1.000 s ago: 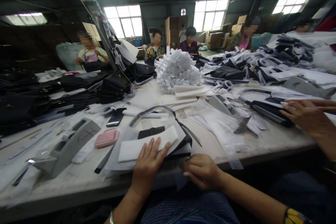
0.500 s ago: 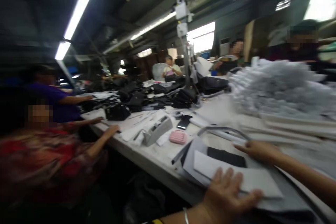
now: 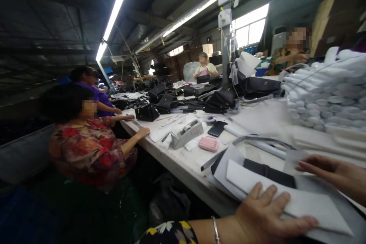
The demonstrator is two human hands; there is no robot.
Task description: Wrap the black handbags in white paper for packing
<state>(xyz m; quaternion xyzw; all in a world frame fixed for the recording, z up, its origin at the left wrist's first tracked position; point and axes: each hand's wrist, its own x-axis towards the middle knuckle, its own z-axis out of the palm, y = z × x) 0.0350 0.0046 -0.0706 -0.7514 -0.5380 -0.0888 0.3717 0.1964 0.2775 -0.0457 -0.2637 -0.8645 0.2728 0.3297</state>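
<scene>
My left hand lies spread and flat on a folded white sheet, near the table's front edge. Beneath that sheet is a grey-white wrapping sheet, and a black piece with a raised band shows between the layers. At the right, my right hand has its fingers together on the edge of a thin, translucent white sheet. A grey-wrapped strap arches just behind it. The undersides of the layers are hidden.
On the table sit a grey tape dispenser, a pink case and a black phone. Black handbags pile up behind. White rolls are stacked at right. A co-worker in a red patterned top works at left.
The view has swung left, so things sit further right. My right hand has drawn back from the strap and closed on the thin sheet. My left hand stays on the folded sheet.
</scene>
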